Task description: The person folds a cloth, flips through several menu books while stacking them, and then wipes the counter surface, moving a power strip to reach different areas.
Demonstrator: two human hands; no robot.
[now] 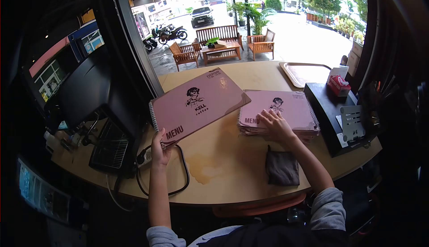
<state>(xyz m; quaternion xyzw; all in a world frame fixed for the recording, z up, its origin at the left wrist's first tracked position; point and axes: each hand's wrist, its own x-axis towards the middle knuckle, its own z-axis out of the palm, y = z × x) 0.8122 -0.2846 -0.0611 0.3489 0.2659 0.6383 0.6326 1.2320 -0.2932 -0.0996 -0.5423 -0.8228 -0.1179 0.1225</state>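
Note:
My left hand (160, 149) grips the lower left corner of a pink spiral-bound menu (210, 101), which is tilted and held up over the counter. Its cover reads "KELL coffee" and "MENU". To the right lies a stack of similar pink menus (292, 113). My right hand (276, 124) rests on the top one with its fingers spread. A folded dark grey cloth (282, 168) lies just below the stack, near my right forearm.
The wooden counter (223, 175) has a brown stain. A black cable (187, 180) loops at left beside a dark machine (111, 139). At right stand a black box (324, 117), a tissue pack (338, 86) and a metal stand (352, 122). A tray (308, 71) lies behind.

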